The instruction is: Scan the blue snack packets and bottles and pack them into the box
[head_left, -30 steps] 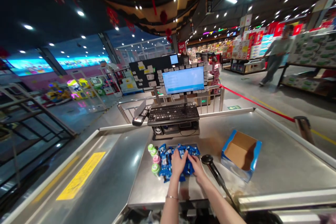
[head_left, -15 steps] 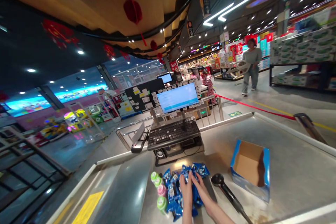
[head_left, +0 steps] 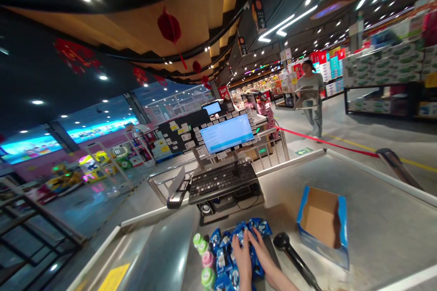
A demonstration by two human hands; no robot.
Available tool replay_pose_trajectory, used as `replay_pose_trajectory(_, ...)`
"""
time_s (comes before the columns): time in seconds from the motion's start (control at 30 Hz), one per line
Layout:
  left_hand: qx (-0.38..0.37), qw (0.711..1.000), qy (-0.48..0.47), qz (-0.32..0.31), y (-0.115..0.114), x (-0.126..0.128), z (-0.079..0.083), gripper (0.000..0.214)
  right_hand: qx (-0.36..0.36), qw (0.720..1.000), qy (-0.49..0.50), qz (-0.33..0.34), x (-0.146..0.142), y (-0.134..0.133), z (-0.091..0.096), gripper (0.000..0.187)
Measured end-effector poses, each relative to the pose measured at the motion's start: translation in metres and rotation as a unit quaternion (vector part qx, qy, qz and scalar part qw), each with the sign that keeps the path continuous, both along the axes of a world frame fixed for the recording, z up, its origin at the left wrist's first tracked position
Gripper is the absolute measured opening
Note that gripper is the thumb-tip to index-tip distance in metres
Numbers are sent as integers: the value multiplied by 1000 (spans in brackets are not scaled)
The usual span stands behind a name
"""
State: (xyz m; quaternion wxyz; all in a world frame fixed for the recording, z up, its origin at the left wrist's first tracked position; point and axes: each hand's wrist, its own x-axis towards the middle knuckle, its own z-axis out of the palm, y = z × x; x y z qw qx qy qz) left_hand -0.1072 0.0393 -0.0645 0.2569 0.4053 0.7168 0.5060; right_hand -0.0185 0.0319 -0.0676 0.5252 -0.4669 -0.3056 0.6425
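Left hand (head_left: pixel 242 258) and right hand (head_left: pixel 262 254) close together on the blue packets (head_left: pixel 222 260), toward the steel counter's (head_left: pixel 372 223) near edge; can't tell if either grips one! A wide leftward sweep could topple those small bottles (head_left: pixel 207 260).

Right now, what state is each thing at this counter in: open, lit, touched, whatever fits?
Left hand: on the packets; grip unclear.
Right hand: beside the left, on the packets; grip unclear.
Blue packets: loosely heaped; seals too small to tell.
Blue-edged box: open-topped, brown inside showing.
Handheld scanner: lying down, not held.
Monitor: lit.
Red barrier belt: stretched out.
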Motion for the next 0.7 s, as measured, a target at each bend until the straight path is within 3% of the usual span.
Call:
replay_pose_trajectory(0.2,21,1000,-18,-8,4,15,18,55,15,999,32,4,11,0,12,97)
replay_pose_trajectory(0.4,19,1000,8,14,-3,23,4,59,-4,999,32,7,18,-6,2,97)
replay_pose_trajectory(0.5,31,999,17,25,-5,22,3,61,7,1000,28,11,18,-7,7,96)
replay_pose_trajectory(0.7,78,996,16,47,-6,31,32,57,39,999,26,-1,24,-6,36,88)
